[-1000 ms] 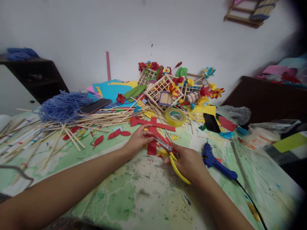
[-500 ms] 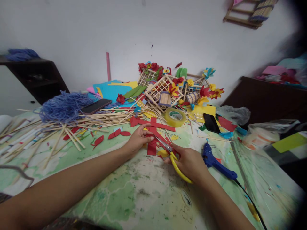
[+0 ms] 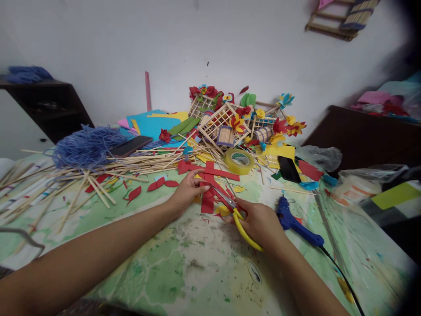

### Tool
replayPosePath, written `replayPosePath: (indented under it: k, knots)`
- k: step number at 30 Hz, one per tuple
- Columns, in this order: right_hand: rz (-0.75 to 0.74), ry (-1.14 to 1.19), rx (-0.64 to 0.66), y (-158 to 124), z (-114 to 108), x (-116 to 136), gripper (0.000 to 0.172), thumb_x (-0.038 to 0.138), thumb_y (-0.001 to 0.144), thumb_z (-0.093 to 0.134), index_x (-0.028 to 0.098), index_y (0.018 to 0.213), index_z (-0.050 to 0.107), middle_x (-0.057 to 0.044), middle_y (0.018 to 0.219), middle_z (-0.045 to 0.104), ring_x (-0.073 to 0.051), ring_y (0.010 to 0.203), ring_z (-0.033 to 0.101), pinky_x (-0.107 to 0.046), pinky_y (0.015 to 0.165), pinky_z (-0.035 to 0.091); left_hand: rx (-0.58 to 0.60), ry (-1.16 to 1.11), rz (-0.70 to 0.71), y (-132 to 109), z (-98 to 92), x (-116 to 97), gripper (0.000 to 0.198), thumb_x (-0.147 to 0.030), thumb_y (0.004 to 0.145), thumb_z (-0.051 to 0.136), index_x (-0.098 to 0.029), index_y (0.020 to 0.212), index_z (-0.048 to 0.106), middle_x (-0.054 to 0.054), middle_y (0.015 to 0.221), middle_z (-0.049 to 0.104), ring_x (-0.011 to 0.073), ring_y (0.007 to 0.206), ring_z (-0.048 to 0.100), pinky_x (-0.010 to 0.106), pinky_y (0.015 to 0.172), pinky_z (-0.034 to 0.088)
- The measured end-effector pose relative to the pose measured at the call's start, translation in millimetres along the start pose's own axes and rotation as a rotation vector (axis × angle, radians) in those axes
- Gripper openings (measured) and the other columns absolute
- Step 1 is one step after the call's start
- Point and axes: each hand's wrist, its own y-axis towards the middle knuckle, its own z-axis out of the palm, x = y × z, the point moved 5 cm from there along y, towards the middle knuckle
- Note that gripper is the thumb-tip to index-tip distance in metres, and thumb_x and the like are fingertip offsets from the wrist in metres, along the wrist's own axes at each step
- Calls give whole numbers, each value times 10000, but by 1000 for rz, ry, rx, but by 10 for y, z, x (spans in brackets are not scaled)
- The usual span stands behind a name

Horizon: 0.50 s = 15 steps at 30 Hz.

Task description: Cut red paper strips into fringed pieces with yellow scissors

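Observation:
My left hand (image 3: 188, 192) pinches the edge of a cross-shaped piece of red craft paper (image 3: 208, 202) against the table. My right hand (image 3: 259, 224) grips yellow-handled scissors (image 3: 235, 205), their steel blades at the paper's right side. Small cut red leaf shapes (image 3: 133, 193) lie to the left of my left hand. Just right of my right hand rests a blue hot glue gun (image 3: 292, 224), its black cord trailing toward the lower right. A roll of clear tape (image 3: 240, 161) lies beyond the paper.
A heap of wooden stick lattices and paper flowers (image 3: 223, 125) stands against the wall. Loose wooden sticks (image 3: 98, 175) and blue yarn (image 3: 85, 147) cover the left side. Several sheets, plastic bags and a black phone (image 3: 289, 169) lie around the painted table (image 3: 197, 267).
The view has shifted slightly. My hands and the scissors stay nearly in place, with the blades still at the red paper.

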Motion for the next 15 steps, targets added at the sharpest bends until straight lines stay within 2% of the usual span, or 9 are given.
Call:
replayPosePath:
  k: [5, 10, 15]
  knots:
    - [-10, 5, -18, 1, 6, -8, 524, 624, 769, 436, 308, 1168, 563, -41, 863, 707, -214, 778, 641, -248, 571, 341, -2, 16, 7, 7, -15, 14, 601, -172, 659, 707, -198, 1197, 439, 28, 818, 656, 152, 717, 637, 306, 709, 490]
    - [4, -8, -12, 0, 5, -6, 537, 630, 754, 453, 293, 1153, 575, -46, 850, 708, -214, 769, 642, -250, 572, 343, -37, 37, 29, 10, -41, 20, 614, -178, 649, 716, -207, 1201, 449, -3, 758, 630, 127, 694, 619, 259, 678, 480]
    - [3, -19, -1, -6, -15, 10, 552, 628, 739, 472, 284, 1159, 572, -50, 853, 708, -214, 764, 639, -252, 567, 340, 4, 39, 14, 2, -15, 11, 650, -180, 656, 706, -215, 1237, 417, 15, 798, 647, 149, 711, 629, 310, 709, 489]
